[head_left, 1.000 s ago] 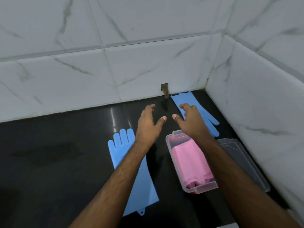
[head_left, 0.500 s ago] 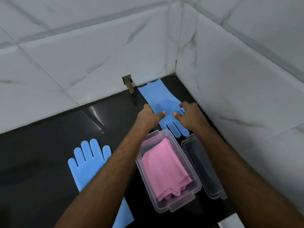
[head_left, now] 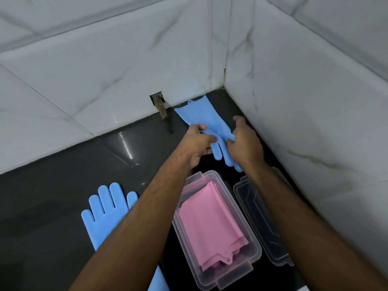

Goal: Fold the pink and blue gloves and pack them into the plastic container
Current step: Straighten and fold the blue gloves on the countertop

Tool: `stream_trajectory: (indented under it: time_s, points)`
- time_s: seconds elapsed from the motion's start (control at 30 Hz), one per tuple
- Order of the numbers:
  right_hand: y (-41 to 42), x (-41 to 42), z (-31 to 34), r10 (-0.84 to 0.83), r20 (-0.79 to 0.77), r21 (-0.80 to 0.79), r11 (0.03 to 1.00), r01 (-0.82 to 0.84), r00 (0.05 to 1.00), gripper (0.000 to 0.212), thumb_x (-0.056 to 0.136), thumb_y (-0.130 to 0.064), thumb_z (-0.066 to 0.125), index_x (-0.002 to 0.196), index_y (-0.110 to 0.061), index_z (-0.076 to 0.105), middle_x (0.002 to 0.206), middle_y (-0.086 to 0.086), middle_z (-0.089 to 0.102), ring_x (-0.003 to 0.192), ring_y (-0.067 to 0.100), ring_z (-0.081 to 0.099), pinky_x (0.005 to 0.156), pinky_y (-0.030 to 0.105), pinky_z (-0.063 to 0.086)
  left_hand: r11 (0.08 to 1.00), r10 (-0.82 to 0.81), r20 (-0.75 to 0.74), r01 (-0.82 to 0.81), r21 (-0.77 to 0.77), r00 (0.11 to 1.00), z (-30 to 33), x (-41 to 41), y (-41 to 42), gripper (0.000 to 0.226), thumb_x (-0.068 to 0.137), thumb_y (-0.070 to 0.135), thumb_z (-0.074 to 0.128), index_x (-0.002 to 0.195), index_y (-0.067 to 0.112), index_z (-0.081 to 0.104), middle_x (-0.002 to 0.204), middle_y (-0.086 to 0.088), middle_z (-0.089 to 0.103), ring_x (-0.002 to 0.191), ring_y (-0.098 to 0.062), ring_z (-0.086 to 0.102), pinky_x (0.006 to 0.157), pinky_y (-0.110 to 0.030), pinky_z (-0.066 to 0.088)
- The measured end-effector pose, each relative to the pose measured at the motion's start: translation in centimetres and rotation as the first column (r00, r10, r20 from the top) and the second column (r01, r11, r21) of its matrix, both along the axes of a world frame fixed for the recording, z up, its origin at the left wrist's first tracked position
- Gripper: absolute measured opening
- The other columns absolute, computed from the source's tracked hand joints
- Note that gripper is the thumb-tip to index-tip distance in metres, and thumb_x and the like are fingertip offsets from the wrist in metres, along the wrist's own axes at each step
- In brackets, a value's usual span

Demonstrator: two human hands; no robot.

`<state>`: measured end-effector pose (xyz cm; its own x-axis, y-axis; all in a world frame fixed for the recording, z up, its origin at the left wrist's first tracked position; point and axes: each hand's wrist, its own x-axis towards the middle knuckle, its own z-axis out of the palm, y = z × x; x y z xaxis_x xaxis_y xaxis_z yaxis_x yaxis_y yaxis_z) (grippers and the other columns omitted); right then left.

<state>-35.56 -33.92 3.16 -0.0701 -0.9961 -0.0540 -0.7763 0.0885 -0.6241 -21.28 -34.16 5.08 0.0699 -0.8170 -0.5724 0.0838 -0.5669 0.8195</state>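
Note:
A blue glove (head_left: 201, 119) lies in the far corner of the black counter, cuff toward the wall. My left hand (head_left: 196, 144) and my right hand (head_left: 244, 143) pinch it at its middle from either side, and its fingers hang down between them. A second blue glove (head_left: 106, 208) lies flat to the left, partly under my left forearm. Folded pink gloves (head_left: 210, 223) sit inside the clear plastic container (head_left: 255, 248) below my hands.
The container's clear lid (head_left: 262, 223) lies just right of it, against the tiled side wall (head_left: 315, 122). A tiled back wall with a small broken hole (head_left: 157, 99) closes off the counter. Bare black counter (head_left: 52, 185) stretches to the left.
Both hands reached forward to the far blue glove, took hold of it and lifted its middle, so its fingers now dangle. The view shifted toward the corner.

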Motion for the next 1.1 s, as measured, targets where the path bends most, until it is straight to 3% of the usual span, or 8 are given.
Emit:
stream_trajectory:
  time_s: [0.17,0.3,0.4,0.47,0.6,0.77,0.9,1.1]
  points:
    - [0.4,1.5,5.0,-0.015,0.258,-0.196,0.978,0.068,0.966,0.056,0.088,-0.016,0.066,0.141,-0.02,0.048,0.087,-0.005,0.061,0.084,0.018,0.065,0.074,0.035,0.053,0.962,0.045,-0.129,-0.077,-0.261,0.991,4.9,1.8,0.3,0.024,0.093,-0.007,0.055,0.109,0.01,0.063,0.097,-0.009,0.068,0.071,-0.011,0.072,0.056,-0.025,0.055]
    - [1.8,3.0,10.9,0.057,0.571,-0.307,0.94,0.148,0.819,0.044,0.089,-0.012,0.065,0.13,-0.019,0.053,0.071,-0.005,0.053,0.065,0.001,0.057,0.067,0.013,0.048,0.918,0.014,-0.379,-0.163,-0.363,0.925,9.5,3.8,2.9,0.023,0.098,0.006,0.049,0.091,0.004,0.071,0.088,-0.009,0.068,0.079,-0.019,0.068,0.065,-0.03,0.059]
    - [4.0,4.3,15.3,0.226,0.724,-0.33,0.943,0.04,0.652,0.032,0.092,-0.005,0.063,0.124,-0.01,0.059,0.076,0.008,0.053,0.069,0.01,0.058,0.073,0.026,0.055,0.889,-0.003,-0.519,-0.235,-0.393,0.855,12.9,5.7,5.6,0.036,0.1,0.007,0.033,0.095,-0.002,0.067,0.077,-0.014,0.069,0.068,-0.022,0.071,0.066,-0.031,0.063]
    - [6.0,5.4,17.5,0.314,0.784,-0.345,0.937,-0.044,0.535,0.023,0.095,-0.002,0.06,0.117,-0.008,0.064,0.081,0.013,0.055,0.072,0.014,0.059,0.073,0.032,0.056,0.847,-0.057,-0.433,-0.186,-0.498,0.9,14.8,7.4,8.0,0.033,0.097,-0.005,0.034,0.103,-0.001,0.066,0.074,-0.01,0.067,0.066,-0.016,0.07,0.068,-0.025,0.062]
    - [9.8,7.9,20.6,0.418,0.816,-0.405,0.906,-0.121,0.4,0.017,0.098,-0.002,0.058,0.107,-0.012,0.067,0.085,0.012,0.051,0.077,0.023,0.054,0.077,0.041,0.054,0.664,-0.073,0.044,0.082,-0.743,0.996,17.6,11.6,13.0,0.037,0.092,-0.019,0.053,0.122,0.001,0.064,0.083,-0.004,0.062,0.075,-0.012,0.067,0.066,-0.022,0.054]
    - [12.8,11.0,22.0,0.43,0.805,-0.429,0.898,-0.099,0.41,0.022,0.09,-0.005,0.061,0.101,-0.02,0.072,0.095,-0.002,0.068,0.071,0.011,0.06,0.067,0.028,0.054,0.593,0.158,0.437,0.269,-0.759,0.886,19.8,15.8,18.7,0.028,0.083,0.009,0.082,0.107,0.01,0.067,0.094,-0.003,0.066,0.086,-0.012,0.062,0.075,-0.025,0.051]
    - [14.0,13.0,21.8,0.401,0.87,-0.364,0.915,-0.174,0.286,0.021,0.094,-0.003,0.059,0.097,-0.018,0.073,0.099,0.003,0.073,0.059,0.011,0.06,0.054,0.021,0.05,0.511,0.507,0.459,0.174,-0.842,0.729,19.8,16.5,21.3,0.019,0.075,0.004,0.07,0.084,0.018,0.061,0.094,-0.01,0.059,0.083,-0.018,0.056,0.073,-0.022,0.043]
    - [15.0,15.0,20.2,0.291,0.956,-0.289,0.909,-0.301,-0.04,0.023,0.097,-0.031,0.064,0.111,-0.012,0.067,0.102,0.006,0.07,0.101,0.018,0.068,0.093,0.034,0.055,0.485,0.498,0.33,0.058,-0.873,0.802,19.5,16.4,23.5,0.011,0.092,0.014,0.057,0.09,0.007,0.049,0.08,-0.01,0.055,0.074,-0.028,0.054,0.064,-0.033,0.046]
